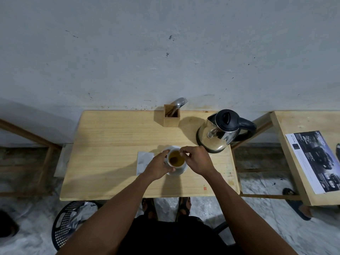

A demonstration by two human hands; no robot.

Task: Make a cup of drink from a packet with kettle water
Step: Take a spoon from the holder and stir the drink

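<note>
Cup: a white cup (pixel 176 159) sits on a white saucer (pixel 179 172) near the front middle of the wooden worktop (pixel 110 144), filled with yellowish-brown liquid and a darker clump floating in it.
Left hand: the left hand (pixel 158 167) wraps the cup's left side, fingers curled against its wall.
Right hand: the right hand (pixel 197 160) hovers over the cup's right rim, fingers pinched narrow on something small; it may be a spoon handle or a string, I cannot tell from here.
Packet: a pale packet or paper (pixel 143 161) lies flat just left of the saucer, partly under the left wrist.
Kettle: a steel kettle (pixel 220 133) with a black lid and handle stands behind and to the right of the cup, close to the right hand but apart from it.
Holder: a wooden box (pixel 171 116) at the back edge holds a spoon and fork (pixel 180 103), well clear of the hands.
Beside: a printed sheet (pixel 316 162) lies on a second wooden top to the right.
Below: a black mesh basket (pixel 70 223) sits on the floor at the front left corner.
</note>
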